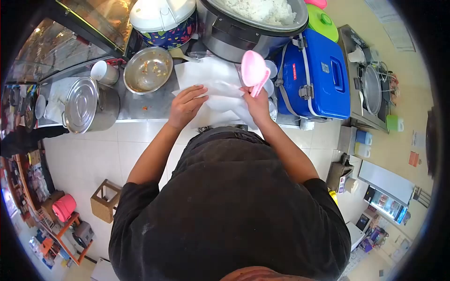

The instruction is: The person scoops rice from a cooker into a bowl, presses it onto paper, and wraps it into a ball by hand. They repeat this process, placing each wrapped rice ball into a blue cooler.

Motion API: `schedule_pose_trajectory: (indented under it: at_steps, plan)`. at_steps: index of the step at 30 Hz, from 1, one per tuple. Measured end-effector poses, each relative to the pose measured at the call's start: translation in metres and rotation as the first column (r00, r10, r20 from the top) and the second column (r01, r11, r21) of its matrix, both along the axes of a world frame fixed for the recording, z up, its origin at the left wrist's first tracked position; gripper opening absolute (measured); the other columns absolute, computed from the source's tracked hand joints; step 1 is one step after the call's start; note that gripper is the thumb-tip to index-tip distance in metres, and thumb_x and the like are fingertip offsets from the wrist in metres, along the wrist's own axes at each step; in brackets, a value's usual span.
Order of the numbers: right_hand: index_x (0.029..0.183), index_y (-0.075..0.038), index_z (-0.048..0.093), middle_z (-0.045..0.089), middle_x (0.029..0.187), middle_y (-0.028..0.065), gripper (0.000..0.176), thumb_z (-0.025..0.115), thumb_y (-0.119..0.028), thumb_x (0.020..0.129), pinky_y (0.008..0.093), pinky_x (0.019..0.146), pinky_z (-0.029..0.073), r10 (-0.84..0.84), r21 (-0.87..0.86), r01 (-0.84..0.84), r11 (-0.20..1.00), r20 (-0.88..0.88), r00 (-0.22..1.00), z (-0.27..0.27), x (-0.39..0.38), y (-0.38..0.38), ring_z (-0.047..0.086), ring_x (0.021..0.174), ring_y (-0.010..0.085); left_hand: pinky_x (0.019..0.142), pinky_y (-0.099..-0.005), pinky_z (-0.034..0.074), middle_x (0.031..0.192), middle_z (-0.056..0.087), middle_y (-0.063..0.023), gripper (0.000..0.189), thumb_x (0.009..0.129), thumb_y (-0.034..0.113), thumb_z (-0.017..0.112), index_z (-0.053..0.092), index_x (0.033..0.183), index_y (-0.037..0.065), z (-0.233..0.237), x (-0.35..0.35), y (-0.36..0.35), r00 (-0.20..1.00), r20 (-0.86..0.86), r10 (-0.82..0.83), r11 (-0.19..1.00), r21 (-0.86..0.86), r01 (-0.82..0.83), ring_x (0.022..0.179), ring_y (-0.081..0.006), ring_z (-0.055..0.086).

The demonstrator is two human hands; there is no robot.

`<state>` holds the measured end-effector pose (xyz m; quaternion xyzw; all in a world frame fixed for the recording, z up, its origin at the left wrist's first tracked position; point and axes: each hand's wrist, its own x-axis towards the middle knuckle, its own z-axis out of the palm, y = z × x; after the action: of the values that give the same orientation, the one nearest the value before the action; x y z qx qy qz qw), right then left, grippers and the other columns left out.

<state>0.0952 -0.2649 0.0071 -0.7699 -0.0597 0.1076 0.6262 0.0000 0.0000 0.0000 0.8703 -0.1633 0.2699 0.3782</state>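
My right hand (pixel 257 107) is closed around the handle of a pink scoop (pixel 253 68), whose bowl points away from me. Its thumb side also touches the white paper sheets (pixel 206 72) spread on the counter in front of me. On the left part of the paper rests my left hand (pixel 188 106), fingers stretched toward the right and slightly bent. Beyond the paper stands a large rice cooker (pixel 243 40) with its top uncovered, full of white rice (pixel 262 10). A light-coloured spatula (pixel 185 55) lies between the paper and a steel bowl (pixel 148 70) with food scraps.
Left on the counter are a lidded steel pot (pixel 82 105), a white cup (pixel 104 72) and a patterned container with white lid (pixel 164 21). A blue cooler box (pixel 318 77) stands close to my right hand. A stool (pixel 105 200) is on the floor behind left.
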Motion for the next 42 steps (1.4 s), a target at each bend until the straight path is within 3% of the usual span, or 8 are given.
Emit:
schedule_pose_trajectory:
  at_steps: [9, 17, 23, 26, 29, 31, 37, 42]
  plan:
    - [0.109, -0.001, 0.065, 0.069, 0.093, 0.0075, 0.020, 0.071, -0.013, 0.095, 0.0348, 0.079, 0.051, -0.275, -0.138, 0.289, 0.947, 0.114, 0.955, 0.000, -0.007, -0.011, 0.065, 0.084, 0.0182, 0.108, -0.0478, 0.048, 0.133, 0.070, -0.0048, 0.020, 0.080, 0.000, 0.075, 0.073, 0.096, 0.011, -0.022, -0.050, 0.033, 0.982, -0.181, 0.048, 0.975, 0.221, -0.007, 0.134, -0.0281, 0.060]
    - [0.110, -0.001, 0.063, 0.067, 0.092, 0.0040, 0.019, 0.070, -0.016, 0.101, 0.0289, 0.071, 0.051, -0.097, -0.103, 0.114, 0.988, 0.158, 0.983, 0.030, -0.027, -0.064, 0.062, 0.079, 0.0110, 0.127, -0.0569, 0.021, 0.159, 0.050, -0.0132, 0.019, 0.081, 0.014, 0.074, 0.066, 0.098, 0.011, -0.029, -0.047, 0.040, 0.804, -0.591, -0.072, 0.945, 0.216, 0.244, 0.154, -0.0327, 0.036]
    - [0.128, -0.001, 0.057, 0.063, 0.095, 0.0035, 0.030, 0.067, -0.013, 0.103, 0.0265, 0.068, 0.048, -0.007, -0.140, 0.027, 0.990, 0.138, 0.990, 0.043, -0.036, -0.082, 0.057, 0.076, 0.0093, 0.127, -0.0631, 0.009, 0.168, 0.034, -0.0193, 0.065, 0.084, 0.036, 0.076, 0.056, 0.142, 0.016, -0.078, -0.013, 0.033, 0.708, -0.706, -0.002, 1.000, 0.014, 0.016, 0.159, -0.0387, 0.024]
    - [0.142, -0.001, 0.046, 0.062, 0.100, 0.0061, 0.043, 0.063, -0.010, 0.104, 0.0252, 0.070, 0.048, -0.027, 0.131, 0.019, 0.991, 0.059, 0.998, 0.083, -0.042, -0.070, 0.056, 0.077, 0.0095, 0.127, -0.0642, 0.005, 0.173, 0.024, -0.0180, 0.084, 0.086, 0.038, 0.076, 0.041, 0.159, 0.019, -0.067, 0.008, 0.006, 0.730, -0.678, 0.094, 0.913, 0.351, 0.209, 0.161, -0.0414, 0.015]
    - [0.141, -0.002, 0.044, 0.063, 0.098, 0.0050, 0.038, 0.058, -0.015, 0.108, 0.0230, 0.065, 0.048, -0.018, 0.143, -0.022, 0.989, 0.275, 0.961, 0.120, -0.021, -0.072, 0.056, 0.072, 0.0080, 0.127, -0.0643, 0.002, 0.175, 0.018, -0.0168, 0.088, 0.084, 0.041, 0.076, 0.039, 0.161, 0.020, -0.067, 0.023, 0.003, 0.729, -0.678, -0.091, 0.826, 0.357, 0.435, 0.162, -0.0410, 0.008]
    - [0.142, -0.002, 0.044, 0.065, 0.106, 0.0104, 0.039, 0.057, -0.010, 0.105, 0.0271, 0.069, 0.051, 0.068, -0.189, 0.026, 0.982, 0.475, 0.877, 0.154, 0.014, -0.081, 0.060, 0.076, 0.0125, 0.127, -0.0649, 0.001, 0.176, 0.012, -0.0176, 0.092, 0.083, 0.043, 0.076, 0.037, 0.163, 0.022, -0.062, 0.033, 0.007, 0.704, -0.709, -0.040, 0.784, 0.414, 0.462, 0.162, -0.0420, 0.004]
    - [0.144, -0.011, 0.044, 0.069, 0.106, 0.0347, 0.047, 0.056, -0.014, 0.099, 0.0597, 0.083, 0.053, 0.410, -0.744, 0.190, 0.641, 0.541, 0.735, 0.247, 0.146, -0.052, 0.067, 0.098, 0.0522, 0.127, -0.0649, 0.004, 0.175, 0.012, -0.0207, 0.089, 0.091, 0.054, 0.068, 0.032, 0.166, 0.019, -0.083, 0.015, -0.006, 0.784, -0.617, 0.072, 0.895, 0.386, 0.222, 0.161, -0.0449, 0.004]
    - [0.135, -0.006, 0.049, 0.072, 0.107, 0.0290, 0.042, 0.060, -0.016, 0.096, 0.0581, 0.085, 0.055, 0.529, -0.962, 0.185, 0.199, 0.265, 0.806, 0.240, 0.249, 0.013, 0.071, 0.099, 0.0470, 0.128, -0.0620, 0.007, 0.174, 0.017, -0.0205, 0.084, 0.097, 0.056, 0.060, 0.032, 0.165, 0.017, -0.090, -0.014, -0.037, 0.851, -0.494, 0.181, 0.927, 0.374, 0.020, 0.161, -0.0426, 0.010]
